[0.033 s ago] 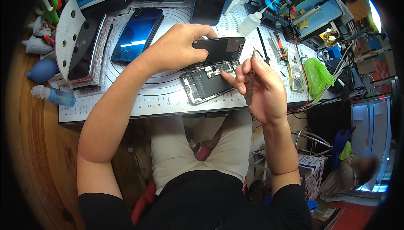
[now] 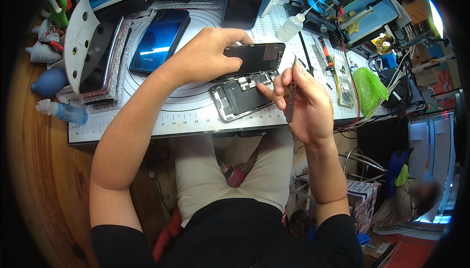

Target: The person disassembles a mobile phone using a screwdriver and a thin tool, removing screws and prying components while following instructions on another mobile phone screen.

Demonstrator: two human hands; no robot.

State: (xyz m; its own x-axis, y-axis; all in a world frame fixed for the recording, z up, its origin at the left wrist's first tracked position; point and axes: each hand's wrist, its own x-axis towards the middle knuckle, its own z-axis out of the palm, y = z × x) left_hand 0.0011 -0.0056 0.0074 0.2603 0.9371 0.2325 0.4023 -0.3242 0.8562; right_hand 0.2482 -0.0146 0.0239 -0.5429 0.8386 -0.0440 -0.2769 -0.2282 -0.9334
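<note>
My left hand grips a dark phone screen, tilted up along the far edge of an opened phone body, whose internal boards show. My right hand is closed on metal tweezers, held upright with the tips up; one fingertip rests at or just over the phone body's right part. The phone lies near the front of a white ruled mat.
A blue phone, a standing dark phone, stacked phones, a blue blower, bottles, a screwdriver, a green bag and cables surround the work. A person is at the lower right.
</note>
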